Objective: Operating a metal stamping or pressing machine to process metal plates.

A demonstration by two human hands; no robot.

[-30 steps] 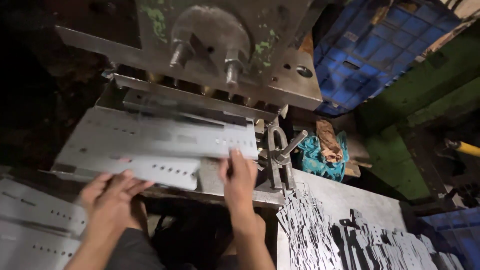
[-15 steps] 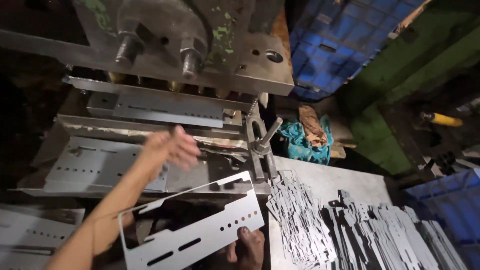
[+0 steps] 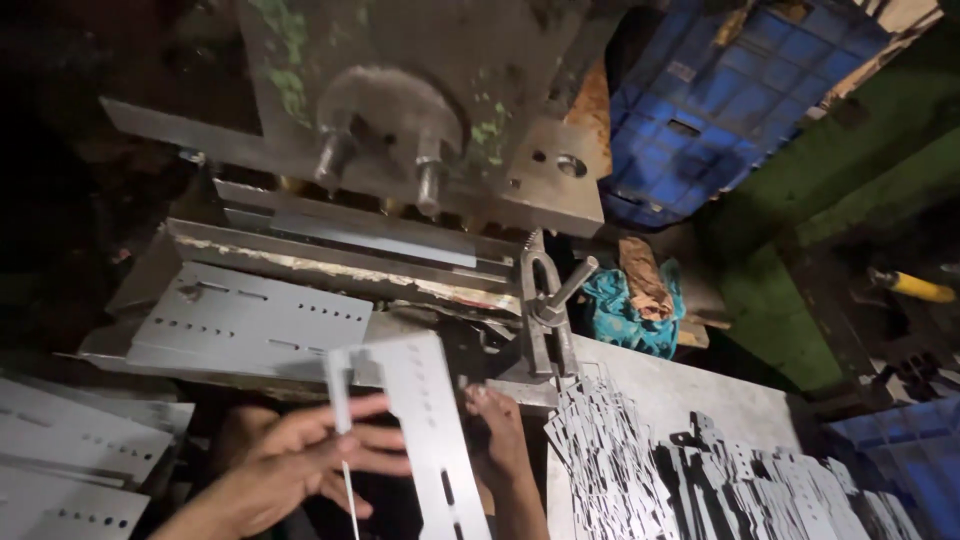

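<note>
A punched sheet-metal strip (image 3: 432,430) with slots and small holes stands nearly on end at the bottom middle. My right hand (image 3: 500,435) grips its right edge. My left hand (image 3: 300,460) has its fingers on the thin cut-out frame along the strip's left side. Just above them, a flat perforated metal sheet (image 3: 250,322) lies on the bed of a press (image 3: 400,140), under its ram and die.
A heap of small punched metal offcuts (image 3: 720,475) covers the plate at the right. Stacked perforated sheets (image 3: 70,460) lie at the lower left. A clamp bracket with a bolt (image 3: 545,300) stands beside the bed. Blue crates (image 3: 720,90) and a teal rag (image 3: 630,310) sit behind.
My hands left the sheet lying on the press bed. The right hand pulled out a punched strip, and it has swung from lying flat to standing on end, with my left hand now on it too.
</note>
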